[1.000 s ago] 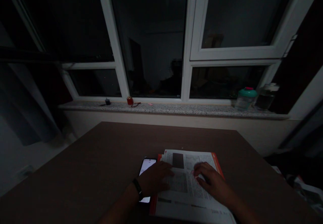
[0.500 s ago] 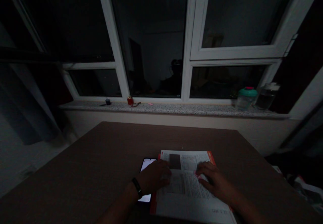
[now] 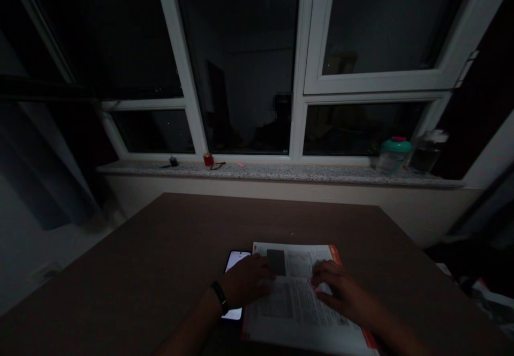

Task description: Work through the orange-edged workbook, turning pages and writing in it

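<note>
A printed book or booklet with orange-red edges lies on the brown table. My left hand, with a dark band on its wrist, rests over the book's left edge, its fingers stretched onto the page. Under that hand and wrist a phone with a lit white screen is partly covered. On the right half of the page, my right hand has its fingers bent round a small pink thing. Its kind is too blurred to make out.
Beyond the brown table runs a speckled stone sill below dark windows. On it stand a small red jar, a small dark bottle, a green-lidded container and a clear white-capped one.
The book has shifted slightly left and its far edge sits a little nearer. My left fingers are a bit further over the page; my right hand stays around the pink thing.
</note>
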Demonstrator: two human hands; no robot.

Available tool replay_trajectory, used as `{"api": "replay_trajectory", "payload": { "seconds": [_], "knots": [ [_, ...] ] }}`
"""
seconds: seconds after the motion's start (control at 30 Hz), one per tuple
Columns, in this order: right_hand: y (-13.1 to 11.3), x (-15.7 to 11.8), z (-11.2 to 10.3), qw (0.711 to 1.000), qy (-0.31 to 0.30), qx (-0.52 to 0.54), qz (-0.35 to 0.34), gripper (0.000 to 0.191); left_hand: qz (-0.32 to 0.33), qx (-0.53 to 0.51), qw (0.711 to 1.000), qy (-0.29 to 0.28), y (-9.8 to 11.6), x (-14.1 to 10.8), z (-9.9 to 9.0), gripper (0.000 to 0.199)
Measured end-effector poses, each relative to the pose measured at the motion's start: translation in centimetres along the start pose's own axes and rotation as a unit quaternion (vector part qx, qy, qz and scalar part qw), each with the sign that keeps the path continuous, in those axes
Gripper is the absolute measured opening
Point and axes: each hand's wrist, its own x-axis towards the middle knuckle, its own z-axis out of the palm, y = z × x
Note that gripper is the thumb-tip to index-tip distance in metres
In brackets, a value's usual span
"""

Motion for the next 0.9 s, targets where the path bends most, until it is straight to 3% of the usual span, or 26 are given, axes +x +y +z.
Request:
{"api": "replay_trajectory", "payload": {
  "seconds": [0.9],
  "knots": [
    [-0.5, 0.0, -0.51, 0.999, -0.036, -0.003, 0.006, 0.014, 0.013, 0.015, 1.0, 0.018, -0.07, 0.08, 0.28, 0.015]
  ]
}}
